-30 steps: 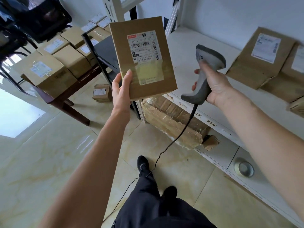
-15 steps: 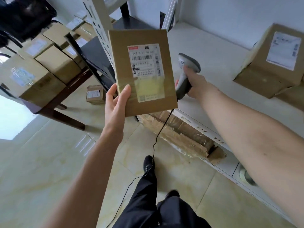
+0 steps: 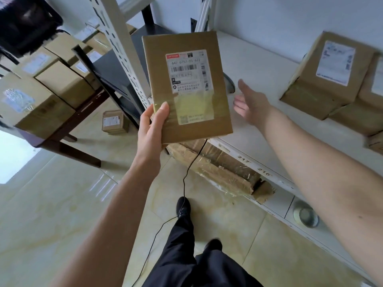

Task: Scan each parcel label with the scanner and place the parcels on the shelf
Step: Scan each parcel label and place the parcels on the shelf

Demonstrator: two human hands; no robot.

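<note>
Since 0.5 s ago the right hand (image 3: pixel 251 106) has let go of the scanner (image 3: pixel 229 85) and now hangs released above the shelf (image 3: pixel 255 65), fingers straight and holding nothing. Only a grey sliver of the scanner shows at the parcel's right edge in the middle of the frame, apparently lying on the shelf; its cable (image 3: pixel 184 179) drops past the shelf lip to the floor. The left hand (image 3: pixel 152 129) grasps the flat parcel (image 3: pixel 186 88) by its lower left corner, thumb on the front face and the other fingers hidden behind it, holding it upright at the centre of the frame with the label (image 3: pixel 189 79) turned toward the camera.

Judging by the set-down scanner, this parcel's scan looks finished and the placing step is in hand. At the right of the frame at least 2 boxes (image 3: pixel 323 77) already sit on the shelf, while a stack of boxes (image 3: pixel 41 88) waits on the tabletop at the upper left, so much of the job appears left.

Relative to the grip, the parcel stands above the left palm, its right edge just beside the empty right hand, with bare shelf behind and to the right of it.
</note>
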